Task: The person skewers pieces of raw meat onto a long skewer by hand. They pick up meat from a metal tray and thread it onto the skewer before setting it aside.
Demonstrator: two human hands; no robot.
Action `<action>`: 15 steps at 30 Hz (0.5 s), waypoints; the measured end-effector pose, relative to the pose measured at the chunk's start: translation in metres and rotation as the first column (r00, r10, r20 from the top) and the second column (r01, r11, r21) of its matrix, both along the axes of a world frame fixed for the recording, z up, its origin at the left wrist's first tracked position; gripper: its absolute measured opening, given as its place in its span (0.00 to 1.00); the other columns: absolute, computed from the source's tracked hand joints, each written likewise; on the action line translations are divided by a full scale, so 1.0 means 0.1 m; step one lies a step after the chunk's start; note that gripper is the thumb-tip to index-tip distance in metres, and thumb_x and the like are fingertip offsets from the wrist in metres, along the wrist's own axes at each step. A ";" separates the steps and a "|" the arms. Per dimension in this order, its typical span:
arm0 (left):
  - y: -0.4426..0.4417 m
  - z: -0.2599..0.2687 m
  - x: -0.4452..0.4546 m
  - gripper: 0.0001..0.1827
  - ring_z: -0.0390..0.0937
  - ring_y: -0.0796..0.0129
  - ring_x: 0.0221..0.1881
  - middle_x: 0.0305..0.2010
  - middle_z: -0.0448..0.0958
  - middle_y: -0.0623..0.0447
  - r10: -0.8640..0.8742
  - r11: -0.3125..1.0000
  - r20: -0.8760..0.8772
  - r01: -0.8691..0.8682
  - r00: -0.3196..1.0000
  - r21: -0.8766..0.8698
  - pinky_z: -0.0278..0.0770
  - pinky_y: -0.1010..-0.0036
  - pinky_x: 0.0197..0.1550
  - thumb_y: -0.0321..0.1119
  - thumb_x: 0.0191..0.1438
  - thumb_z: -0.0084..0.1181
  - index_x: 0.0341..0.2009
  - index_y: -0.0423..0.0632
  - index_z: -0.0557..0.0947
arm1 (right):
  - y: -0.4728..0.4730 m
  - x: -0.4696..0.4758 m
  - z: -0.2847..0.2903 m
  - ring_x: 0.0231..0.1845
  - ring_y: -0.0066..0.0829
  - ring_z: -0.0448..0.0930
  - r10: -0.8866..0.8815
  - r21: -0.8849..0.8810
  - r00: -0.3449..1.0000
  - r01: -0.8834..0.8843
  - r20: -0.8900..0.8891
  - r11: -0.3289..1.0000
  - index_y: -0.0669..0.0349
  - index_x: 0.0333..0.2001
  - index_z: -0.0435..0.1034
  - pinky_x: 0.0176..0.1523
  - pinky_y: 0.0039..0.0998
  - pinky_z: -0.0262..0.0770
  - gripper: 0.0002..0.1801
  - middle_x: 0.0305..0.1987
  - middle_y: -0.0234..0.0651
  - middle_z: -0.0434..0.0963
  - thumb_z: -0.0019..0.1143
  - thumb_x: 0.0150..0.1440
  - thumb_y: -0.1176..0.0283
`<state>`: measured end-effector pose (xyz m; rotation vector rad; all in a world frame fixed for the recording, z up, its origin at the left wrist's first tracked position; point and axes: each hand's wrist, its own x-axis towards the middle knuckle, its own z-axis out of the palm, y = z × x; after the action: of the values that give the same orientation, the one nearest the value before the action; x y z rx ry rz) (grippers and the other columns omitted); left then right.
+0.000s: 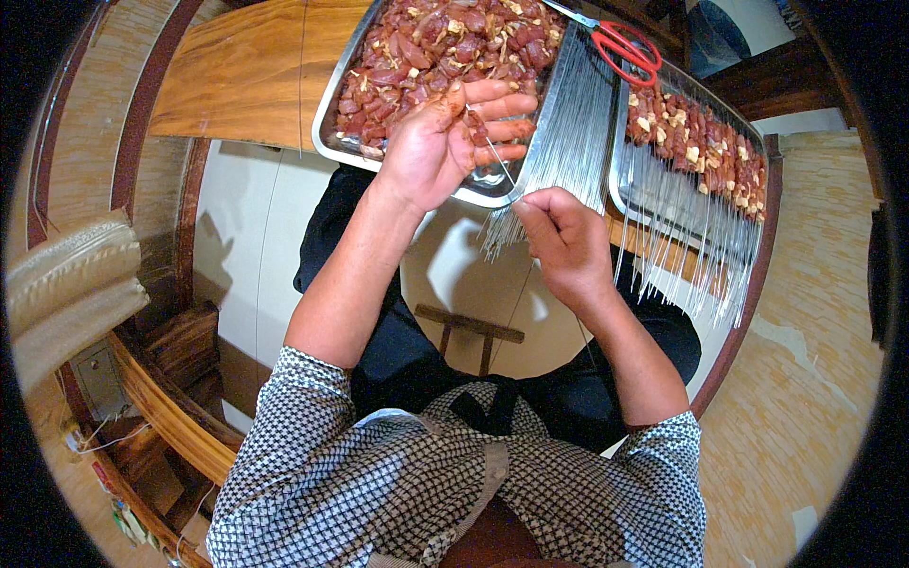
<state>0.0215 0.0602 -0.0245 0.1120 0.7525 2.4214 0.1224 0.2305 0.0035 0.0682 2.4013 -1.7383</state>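
My left hand (454,135) is palm up over the near edge of a metal tray (328,145) heaped with raw meat chunks (412,42). A piece of meat (477,130) lies against its fingers, on a thin metal skewer (501,162). The fingers are partly spread, and the thumb is near the skewer's tip. My right hand (568,238) pinches the skewer's other end between thumb and forefinger. Bare metal skewers (572,128) lie in a dense bundle to the right of the meat tray. Loaded meat skewers (696,142) rest in a second metal tray (619,202).
Red-handled scissors (628,53) lie across the top of the skewer bundle. Bare skewer ends stick out past the second tray's near edge. A wooden table (248,78) extends to the left of the trays. A small wooden stool or stand (469,325) shows between the knees.
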 end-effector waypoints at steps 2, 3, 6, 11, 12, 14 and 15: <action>-0.01 0.07 0.01 0.24 0.72 0.51 0.51 0.56 0.68 0.37 -0.007 0.997 -0.044 0.004 0.999 -0.075 0.69 0.55 0.55 0.45 0.61 0.38 0.54 0.42 0.67 | 0.02 0.01 -0.02 0.24 0.19 0.72 -0.008 -0.043 1.000 0.009 0.015 0.999 0.65 0.30 0.71 0.30 0.24 0.69 0.07 0.21 0.36 0.73 0.52 0.57 0.72; 0.00 0.09 0.02 0.25 0.72 0.51 0.51 0.56 0.67 0.36 0.001 0.993 -0.068 -0.009 0.998 -0.114 0.69 0.55 0.56 0.45 0.61 0.37 0.55 0.41 0.66 | 0.02 0.01 -0.02 0.24 0.18 0.71 -0.015 -0.057 1.000 0.016 0.024 0.998 0.65 0.30 0.71 0.29 0.23 0.68 0.07 0.21 0.34 0.73 0.52 0.57 0.72; -0.01 0.05 0.00 0.25 0.72 0.51 0.52 0.57 0.66 0.35 0.045 0.997 -0.061 -0.048 0.997 -0.053 0.68 0.55 0.57 0.43 0.61 0.36 0.56 0.39 0.65 | 0.04 0.00 0.01 0.23 0.15 0.68 -0.021 -0.078 0.999 0.024 0.038 0.997 0.65 0.30 0.71 0.28 0.21 0.66 0.07 0.20 0.30 0.71 0.52 0.57 0.72; -0.03 0.07 -0.01 0.26 0.70 0.50 0.54 0.57 0.67 0.35 0.088 0.996 -0.028 -0.088 0.996 0.021 0.66 0.56 0.58 0.45 0.61 0.34 0.56 0.37 0.64 | 0.04 0.02 0.03 0.23 0.14 0.68 -0.021 -0.051 0.999 0.023 0.038 0.998 0.65 0.30 0.71 0.27 0.21 0.66 0.07 0.19 0.28 0.70 0.52 0.57 0.72; -0.05 0.06 -0.02 0.27 0.70 0.50 0.54 0.56 0.67 0.35 0.062 0.996 -0.032 -0.060 0.998 0.064 0.66 0.56 0.58 0.45 0.62 0.33 0.56 0.37 0.64 | 0.05 0.02 0.03 0.22 0.14 0.67 -0.017 -0.051 0.999 0.018 0.035 0.999 0.65 0.30 0.71 0.27 0.21 0.66 0.07 0.19 0.28 0.70 0.52 0.57 0.72; -0.06 0.05 -0.02 0.26 0.70 0.50 0.54 0.55 0.68 0.35 0.042 0.997 -0.034 -0.040 0.999 0.064 0.66 0.56 0.58 0.46 0.62 0.33 0.55 0.38 0.65 | 0.05 0.02 0.04 0.22 0.14 0.67 -0.009 -0.051 1.000 0.010 0.030 0.999 0.65 0.30 0.71 0.27 0.21 0.66 0.06 0.19 0.28 0.70 0.53 0.57 0.72; -0.06 0.05 -0.02 0.25 0.70 0.51 0.54 0.55 0.69 0.36 0.048 0.999 -0.033 -0.047 0.998 0.022 0.66 0.56 0.58 0.46 0.63 0.33 0.55 0.38 0.66 | 0.05 0.02 0.03 0.23 0.14 0.68 -0.004 -0.056 0.999 0.006 0.033 0.998 0.64 0.30 0.71 0.27 0.21 0.66 0.06 0.19 0.28 0.70 0.53 0.57 0.72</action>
<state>0.0195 0.0539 -0.0190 0.1446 0.7519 2.4785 0.1248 0.2356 0.0064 0.0945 2.3300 -1.7905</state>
